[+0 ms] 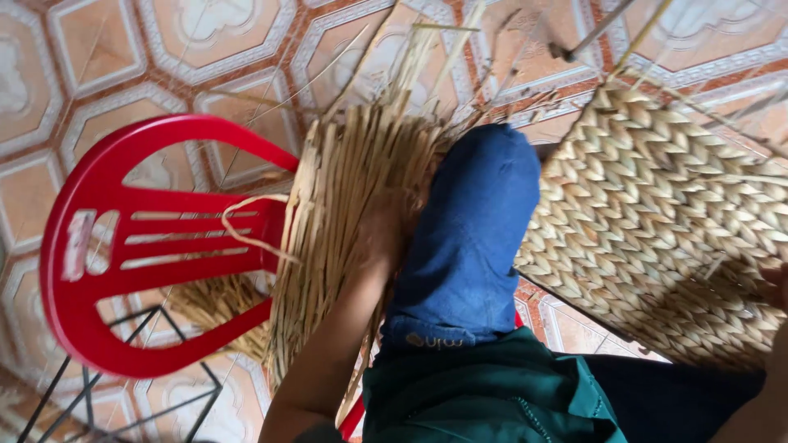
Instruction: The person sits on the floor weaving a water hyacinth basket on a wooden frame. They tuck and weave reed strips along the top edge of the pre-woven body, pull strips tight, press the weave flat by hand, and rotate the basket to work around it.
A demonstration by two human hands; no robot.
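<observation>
One red plastic chair [123, 246] stands on the tiled floor [98, 49]. One bundle of loose straw strands [353, 213] lies against it. One woven basket [657, 213] reaches the right edge. One black wire frame [123, 394] sits bottom left.

Patterned orange-and-cream tiled floor [107, 57], red plastic chair [98, 246], daylight

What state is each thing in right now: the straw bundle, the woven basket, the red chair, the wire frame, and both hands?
Straw bundle: loose unwoven strands, draped over the chair's edge.
Left hand: pressed into the straw bundle, blurred; grip unclear.
Woven basket: braided panel, tilted, loose strand ends sticking out.
Right hand: at the basket's lower edge, mostly out of frame.
Red chair: plastic, standing on the tiled floor.
Wire frame: bare, beside the chair.
</observation>
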